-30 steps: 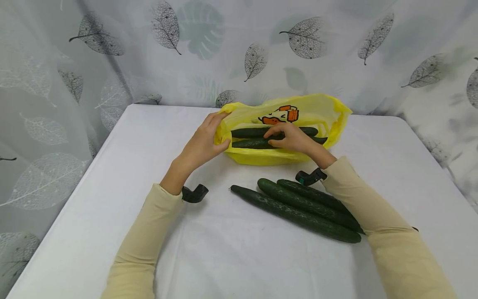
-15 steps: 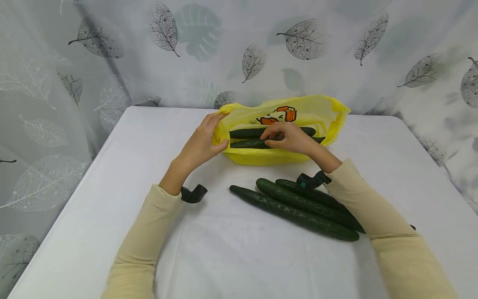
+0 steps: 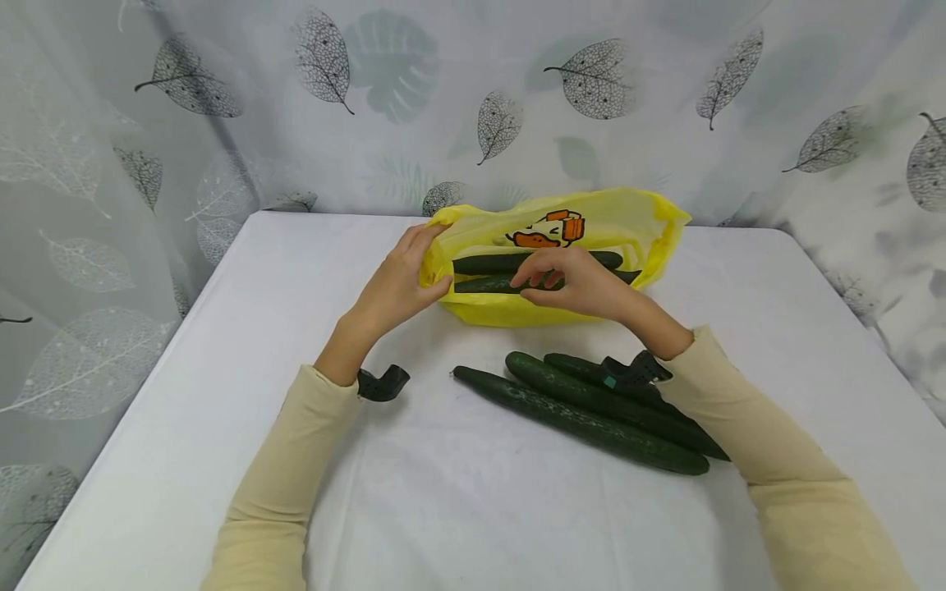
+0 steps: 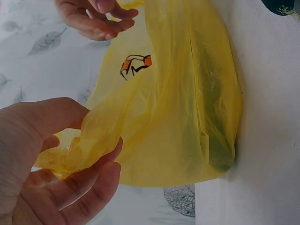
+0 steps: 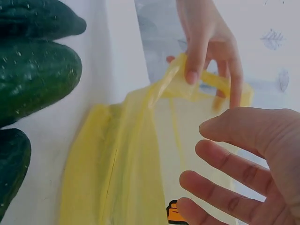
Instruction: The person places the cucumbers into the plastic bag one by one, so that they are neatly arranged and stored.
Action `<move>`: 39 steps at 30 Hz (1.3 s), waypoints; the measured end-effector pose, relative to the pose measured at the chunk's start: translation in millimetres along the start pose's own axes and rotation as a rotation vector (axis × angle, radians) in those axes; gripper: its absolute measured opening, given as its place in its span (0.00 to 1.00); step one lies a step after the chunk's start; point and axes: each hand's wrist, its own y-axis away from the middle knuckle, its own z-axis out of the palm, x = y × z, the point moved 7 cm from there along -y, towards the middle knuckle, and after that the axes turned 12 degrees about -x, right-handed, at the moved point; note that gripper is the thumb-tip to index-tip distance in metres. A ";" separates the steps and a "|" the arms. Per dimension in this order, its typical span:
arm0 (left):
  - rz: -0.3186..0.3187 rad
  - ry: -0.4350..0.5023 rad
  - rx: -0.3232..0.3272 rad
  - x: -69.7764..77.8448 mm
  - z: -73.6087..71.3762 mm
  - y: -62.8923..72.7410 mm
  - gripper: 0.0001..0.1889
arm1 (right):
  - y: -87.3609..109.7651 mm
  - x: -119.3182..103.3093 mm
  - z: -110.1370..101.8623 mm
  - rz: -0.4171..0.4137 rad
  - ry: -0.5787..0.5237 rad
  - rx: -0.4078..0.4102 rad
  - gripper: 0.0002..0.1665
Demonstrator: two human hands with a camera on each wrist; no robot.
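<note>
At the back of the table lies a yellow plastic bag (image 3: pixel 510 313), its mouth held apart and a cartoon duck printed on its inner back wall. Two cucumbers (image 3: pixel 480 263) are inside it, side by side. My left hand (image 3: pixel 395 283) grips the bag's left edge; in the left wrist view the film (image 4: pixel 101 131) is bunched between thumb and fingers. Over the front of the mouth, my right hand (image 3: pixel 580 283) hovers with its fingers loosely bent. The right wrist view shows nothing between those fingers (image 5: pixel 234 161). It partly hides the bagged cucumbers in the head view.
Three more cucumbers (image 3: pixel 584 419) lie slanting together on the white-covered table (image 3: pixel 458 525), in front of the bag. The right forearm passes over their right ends. Behind the table hangs a leaf-patterned curtain (image 3: pixel 443 98).
My right hand has drawn back slightly from the cucumbers in the bag, its wrist shifting right and toward me. The left hand keeps its grip on the bag.
</note>
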 end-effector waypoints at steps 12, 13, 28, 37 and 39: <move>0.002 0.004 -0.005 0.0 0.6 0.5 0.34 | 27.8 -10.1 5.6 -0.013 0.002 -0.024 0.09; -0.001 0.004 -0.006 0.0 0.6 0.4 0.34 | 30.4 -10.0 6.2 -0.018 0.004 -0.027 0.09; 0.003 -0.003 -0.004 1.4 0.5 1.0 0.33 | 67.6 9.8 20.2 0.145 -0.056 -0.225 0.10; 0.005 -0.004 -0.008 1.6 0.3 1.4 0.34 | 89.0 27.1 35.2 0.234 -0.120 -0.318 0.15; 0.002 -0.004 -0.009 1.4 0.2 1.4 0.34 | 92.5 29.5 36.9 0.243 -0.114 -0.319 0.15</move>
